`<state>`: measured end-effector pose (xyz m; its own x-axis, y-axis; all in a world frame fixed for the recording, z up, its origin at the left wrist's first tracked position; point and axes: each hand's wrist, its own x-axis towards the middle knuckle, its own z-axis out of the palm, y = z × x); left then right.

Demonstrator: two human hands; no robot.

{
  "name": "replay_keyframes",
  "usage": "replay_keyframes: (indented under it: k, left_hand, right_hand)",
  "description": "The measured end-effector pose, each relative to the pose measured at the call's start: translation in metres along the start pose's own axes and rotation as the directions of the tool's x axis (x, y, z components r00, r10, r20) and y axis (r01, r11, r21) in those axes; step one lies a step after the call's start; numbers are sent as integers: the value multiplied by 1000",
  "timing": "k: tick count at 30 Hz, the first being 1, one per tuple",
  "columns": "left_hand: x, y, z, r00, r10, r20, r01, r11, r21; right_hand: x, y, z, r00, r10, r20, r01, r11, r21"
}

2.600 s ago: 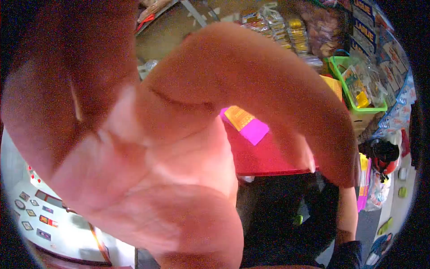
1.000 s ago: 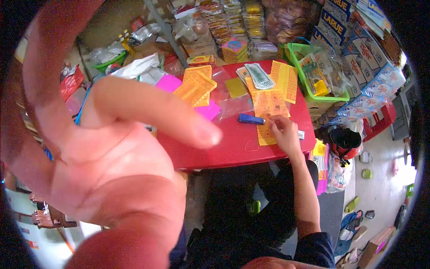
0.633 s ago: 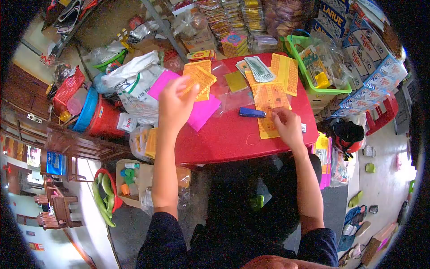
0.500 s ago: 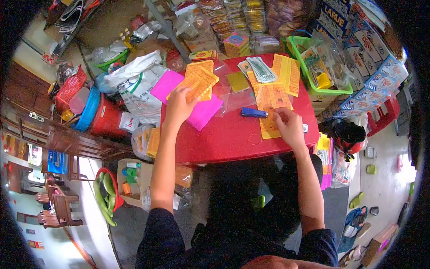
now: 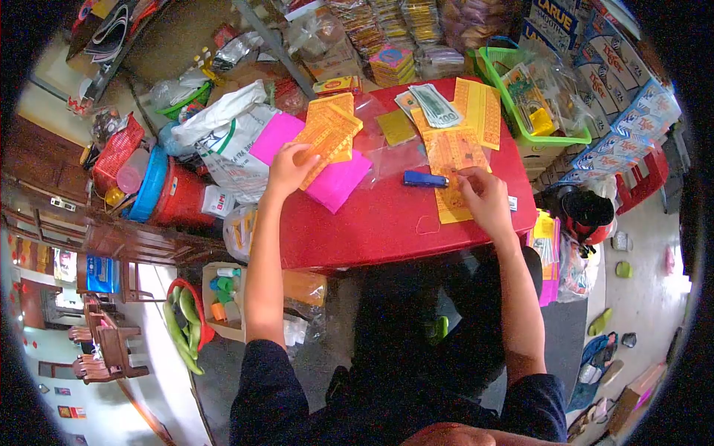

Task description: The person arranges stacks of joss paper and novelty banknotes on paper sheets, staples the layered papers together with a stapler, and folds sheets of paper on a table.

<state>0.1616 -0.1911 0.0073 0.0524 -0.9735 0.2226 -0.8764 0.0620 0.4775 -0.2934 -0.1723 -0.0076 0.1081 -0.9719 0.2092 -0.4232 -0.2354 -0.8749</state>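
Note:
My left hand (image 5: 286, 175) is closed on an orange printed paper sheet (image 5: 327, 134), held over the left side of the red table. Beneath it lie more orange sheets and a bright pink paper (image 5: 343, 186). On the right, my right hand (image 5: 487, 199) has its thumb and fingers pinched together over the edge of a long orange printed sheet (image 5: 452, 152); what is between the fingertips, if anything, is hidden. A blue stapler (image 5: 425, 178) lies beside those fingertips. Printed banknote-like papers (image 5: 435, 105) and a gold-yellow square (image 5: 396, 128) sit farther back.
The red table (image 5: 372, 238) has a green basket (image 5: 547, 140) of packets at its right edge. Beer cartons (image 5: 606, 82) stack beyond it. White bags (image 5: 234, 141) and a red bucket (image 5: 178, 195) crowd the left. Stacked paper bundles (image 5: 393, 65) stand at the back.
My left hand has shifted slightly left and toward me with the orange sheet. My right hand keeps its pinch near the stapler. The whole view has shifted a little.

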Motion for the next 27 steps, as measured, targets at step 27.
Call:
replay_keyframes:
  k: [27]
  left_hand:
    - [13, 42, -12, 970, 149, -192, -7, 808, 589]
  right_hand:
    - [0, -3, -7, 1000, 3, -9, -3, 999, 38]
